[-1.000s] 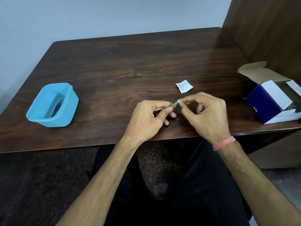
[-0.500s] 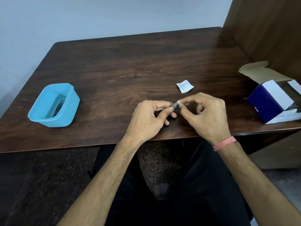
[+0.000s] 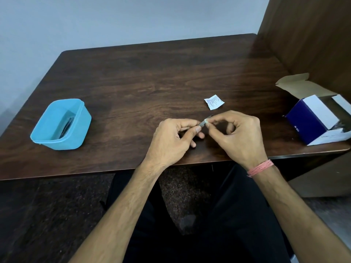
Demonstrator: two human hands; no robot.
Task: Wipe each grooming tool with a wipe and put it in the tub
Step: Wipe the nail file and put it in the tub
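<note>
**Small tool wiped near the table's front edge**

Above the front edge of the table [image 3: 152, 82], the left hand [image 3: 171, 141] pinches a slim metal grooming tool [image 3: 201, 123] between thumb and forefinger. The right hand [image 3: 239, 137] pinches a white wipe [image 3: 207, 121] against the tool's tip — fingers curled. The blue tub [image 3: 76, 133] sits by the left edge, dark tools inside. A torn sachet [image 3: 214, 101] lies just beyond the hands; an open box [image 3: 313, 122] sits at the right edge.

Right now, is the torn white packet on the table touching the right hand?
Apart. The head view shows bare dark wood between the packet and the right hand, which pinches a wipe nearer the table edge.
</note>
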